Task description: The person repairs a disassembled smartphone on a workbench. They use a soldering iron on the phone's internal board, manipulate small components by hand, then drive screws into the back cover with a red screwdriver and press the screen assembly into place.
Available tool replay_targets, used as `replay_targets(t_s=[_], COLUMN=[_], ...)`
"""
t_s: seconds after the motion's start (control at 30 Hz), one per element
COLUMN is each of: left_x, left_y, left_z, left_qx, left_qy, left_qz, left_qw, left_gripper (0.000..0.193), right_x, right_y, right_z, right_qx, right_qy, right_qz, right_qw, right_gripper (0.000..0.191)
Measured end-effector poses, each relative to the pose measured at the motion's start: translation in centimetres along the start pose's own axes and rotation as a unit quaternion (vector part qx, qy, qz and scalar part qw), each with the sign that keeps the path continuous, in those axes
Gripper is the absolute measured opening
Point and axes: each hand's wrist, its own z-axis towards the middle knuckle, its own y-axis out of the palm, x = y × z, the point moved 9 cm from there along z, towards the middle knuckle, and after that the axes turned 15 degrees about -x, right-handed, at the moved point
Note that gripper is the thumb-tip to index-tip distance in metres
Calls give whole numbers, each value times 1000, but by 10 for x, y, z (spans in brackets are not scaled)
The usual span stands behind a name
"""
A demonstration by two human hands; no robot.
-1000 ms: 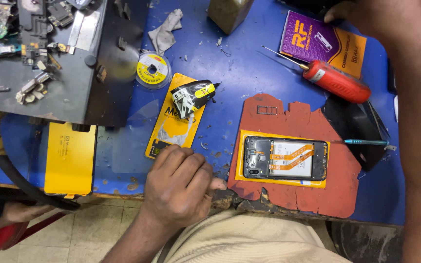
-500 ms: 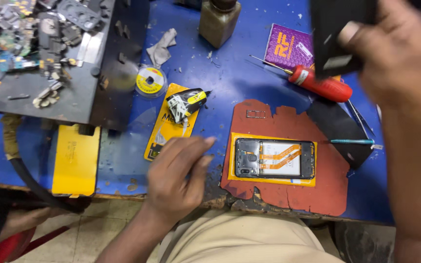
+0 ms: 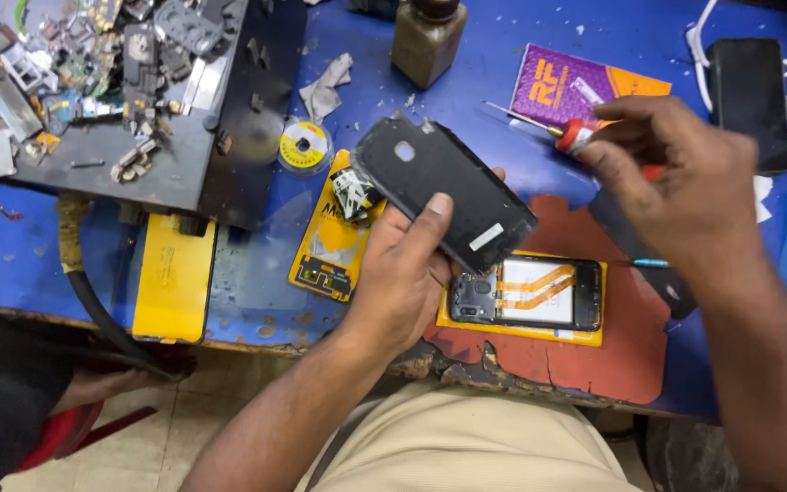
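Now lifted, black back cover [image 3: 444,191] sits gripped in left hand [image 3: 403,273] fingers [image 3: 425,228]; right hand [image 3: 685,182] clasps screwdriver [image 3: 576,137]

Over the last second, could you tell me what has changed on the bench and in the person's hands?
The left hand has lifted off the bench edge and now holds the dark back cover, which the right hand had been bringing down half a second ago. The right hand let it go and reaches onto the red-handled screwdriver. The opened phone stays on the red mat, and the brown bottle has not moved.
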Motion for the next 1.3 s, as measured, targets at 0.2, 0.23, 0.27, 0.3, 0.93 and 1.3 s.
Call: replay_targets(t_s=[0.2,0.23,0.27,0.3,0.93,1.3], left_x=[13,15,15,15,60,59], left_y=[4,6,5,3,1,4], left_z=[-13,-14,-15,-16,-48,-64], left_qx=[19,14,23,32,-15,-59], left_qy=[12,17,23,28,24,-88], left_qz=[25,47,52,57,67,92], left_qw=[999,999,998,997,997,990], left_gripper=[43,47,47,46,70,67], right_x=[20,24,26,26,-8,-61], right_y=[14,16,17,17,21,41], right_z=[14,15,15,14,-51,-33], right_qx=[-48,-49,-49,-45,-108,-143], right_qy=[26,38,49,47,-4,-54], right_qz=[-291,-287,-281,-284,-20,-197], right_qw=[955,956,957,957,994,968], right_gripper=[62,61,60,59,37,59])
